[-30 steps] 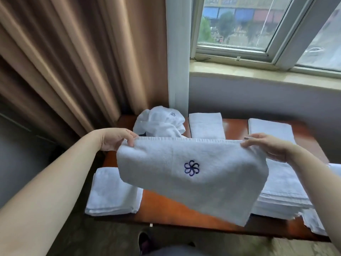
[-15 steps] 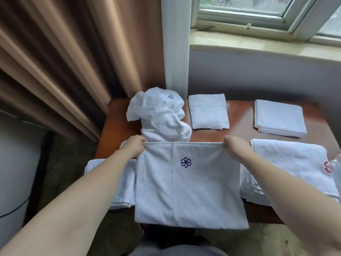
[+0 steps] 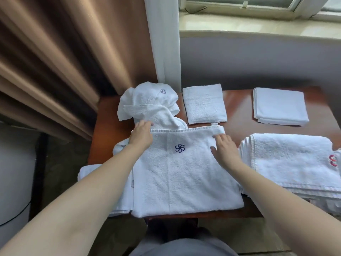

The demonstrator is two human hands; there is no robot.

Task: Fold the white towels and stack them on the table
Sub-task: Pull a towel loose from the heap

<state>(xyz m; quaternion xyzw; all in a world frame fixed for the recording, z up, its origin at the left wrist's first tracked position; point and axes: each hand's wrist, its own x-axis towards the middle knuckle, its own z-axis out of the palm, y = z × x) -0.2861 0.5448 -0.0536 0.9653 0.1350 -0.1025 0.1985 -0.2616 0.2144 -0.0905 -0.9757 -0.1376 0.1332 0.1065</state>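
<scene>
- My towel (image 3: 184, 174) lies flat on the bench (image 3: 238, 108), near edge overhanging.
- My left hand (image 3: 141, 136) and right hand (image 3: 224, 150) rest on it, fingers relaxed, grasping nothing.
- Beyond: crumpled towel (image 3: 149, 104), folded towels (image 3: 203, 103).

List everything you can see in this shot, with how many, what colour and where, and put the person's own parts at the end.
towel with blue flower logo: one, white, flat on the table's near middle
crumpled towel: one, white, far left of table
small folded towel: one, white, far middle
folded towel: one, white, far right
towel stack with red logo: one pile, white, near right
folded towel pile: one, white, near left edge, partly hidden
table: one, reddish-brown wood
curtain: one, tan, left
window sill: one, pale, top
left hand: on logo towel's far left corner
right hand: flat near its far right corner
</scene>
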